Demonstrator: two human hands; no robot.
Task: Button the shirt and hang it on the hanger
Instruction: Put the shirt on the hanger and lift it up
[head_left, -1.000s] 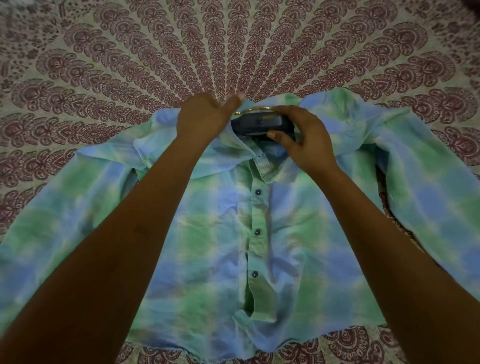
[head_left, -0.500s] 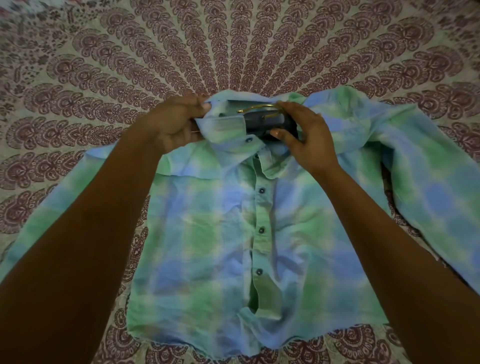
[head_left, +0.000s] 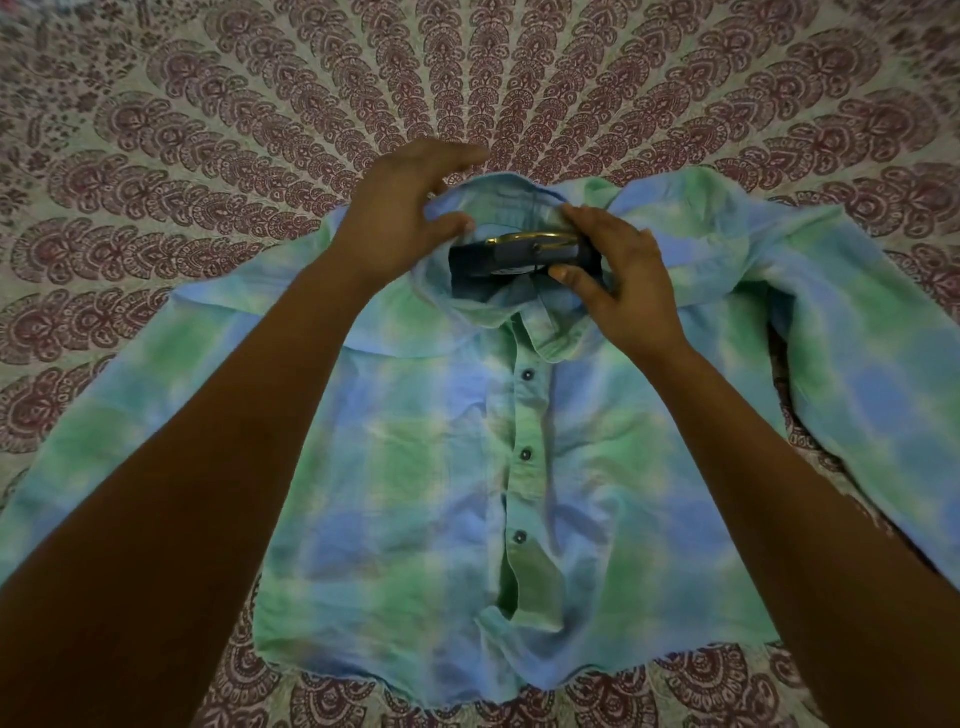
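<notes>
A blue and green tie-dye shirt (head_left: 415, 467) lies front up on the bedspread, its placket closed by three dark buttons (head_left: 525, 454). A dark hanger (head_left: 498, 260) with a brass-coloured hook sits inside the collar opening; its arms are hidden under the fabric. My right hand (head_left: 618, 280) pinches the hanger's middle between thumb and fingers. My left hand (head_left: 405, 208) holds the left side of the collar (head_left: 493, 187), thumb inside the opening and fingers spread over the outer edge.
A cream bedspread (head_left: 467, 78) printed with a maroon mandala pattern covers the whole surface. The shirt's sleeves spread out to the left (head_left: 78, 441) and right (head_left: 872, 364).
My left hand has let go of the collar's left flap and moved up to its rim. The collar now stands open around the hanger. My right hand has kept its hold.
</notes>
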